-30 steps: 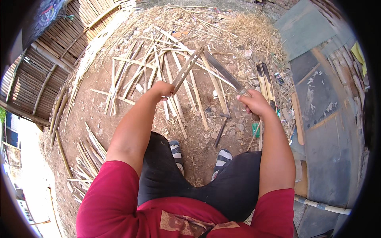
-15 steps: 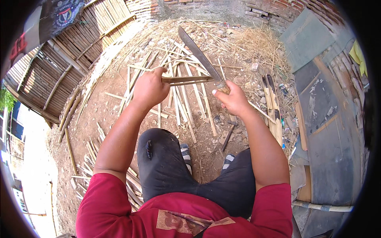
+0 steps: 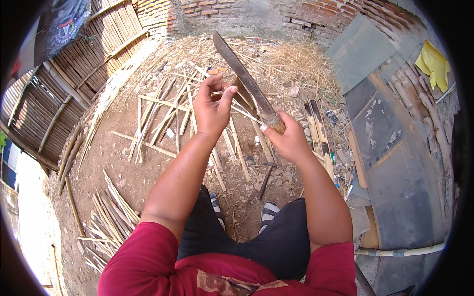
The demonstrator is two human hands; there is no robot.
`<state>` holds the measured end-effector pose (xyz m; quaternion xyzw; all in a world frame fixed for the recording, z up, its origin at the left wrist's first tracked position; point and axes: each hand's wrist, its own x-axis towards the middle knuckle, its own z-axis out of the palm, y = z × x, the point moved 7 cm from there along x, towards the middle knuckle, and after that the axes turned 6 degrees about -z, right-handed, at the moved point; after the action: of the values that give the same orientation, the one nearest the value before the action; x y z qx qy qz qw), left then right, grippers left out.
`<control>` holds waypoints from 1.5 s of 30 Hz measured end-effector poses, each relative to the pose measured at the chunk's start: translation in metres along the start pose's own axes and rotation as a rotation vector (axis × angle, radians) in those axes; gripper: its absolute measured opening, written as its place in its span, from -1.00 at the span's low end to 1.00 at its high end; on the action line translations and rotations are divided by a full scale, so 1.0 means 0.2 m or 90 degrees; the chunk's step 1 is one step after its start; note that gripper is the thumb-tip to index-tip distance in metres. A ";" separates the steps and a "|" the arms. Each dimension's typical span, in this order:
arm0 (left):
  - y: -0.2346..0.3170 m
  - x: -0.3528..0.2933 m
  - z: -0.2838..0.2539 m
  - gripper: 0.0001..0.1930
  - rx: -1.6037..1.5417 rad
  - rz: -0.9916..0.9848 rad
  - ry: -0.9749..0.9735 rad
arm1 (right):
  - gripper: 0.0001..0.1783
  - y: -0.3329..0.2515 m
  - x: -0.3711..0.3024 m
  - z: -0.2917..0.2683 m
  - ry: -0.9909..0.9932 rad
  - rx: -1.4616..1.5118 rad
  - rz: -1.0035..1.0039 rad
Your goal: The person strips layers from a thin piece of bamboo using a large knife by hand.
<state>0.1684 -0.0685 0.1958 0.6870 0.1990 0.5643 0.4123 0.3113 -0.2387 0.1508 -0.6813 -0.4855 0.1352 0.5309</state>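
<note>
My right hand [image 3: 287,138] grips the handle of a machete [image 3: 244,74]. Its long dark blade slants up and to the left, away from me. Behind the blade, partly covered by it, is a split bamboo strip [image 3: 240,88] with a brown face. My left hand [image 3: 213,106] is raised beside the blade, with fingers curled and thumb bent against the near end of the strip; the exact contact is partly hidden. A thin pale sliver [image 3: 249,116] runs from below my left thumb toward the machete handle.
Split bamboo strips [image 3: 170,116] lie scattered on the dirt ahead, and more [image 3: 106,222] are piled at my left. A hammer [image 3: 265,180] rests before my feet. Dark-edged bamboo pieces [image 3: 320,133] and grey panels [image 3: 402,172] are at the right. A brick wall [image 3: 222,15] stands behind.
My left hand has moved right, closer to the blade. The bamboo strip, level between my hands before, now slants behind the blade. My view has shifted slightly right.
</note>
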 end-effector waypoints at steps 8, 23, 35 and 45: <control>0.01 0.03 0.15 -0.75 -0.069 -0.011 -0.039 | -0.48 -0.04 -0.06 -0.24 0.048 -0.069 -0.057; 0.16 0.05 0.08 -0.51 0.011 0.216 0.019 | -0.46 -0.19 -0.08 -0.28 -0.026 -0.259 0.101; 0.39 0.42 0.48 -0.13 0.609 0.479 -0.350 | -0.55 -0.23 -0.11 -0.32 0.021 -0.371 -0.005; 0.43 0.47 0.55 0.02 0.336 0.325 -0.509 | -0.50 -0.14 -0.10 -0.37 0.003 -0.394 0.050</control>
<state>0.2824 -0.0868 0.3187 0.9548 -0.0117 0.2721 0.1189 0.3387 -0.3005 0.1980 -0.8293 -0.4756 0.0000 0.2934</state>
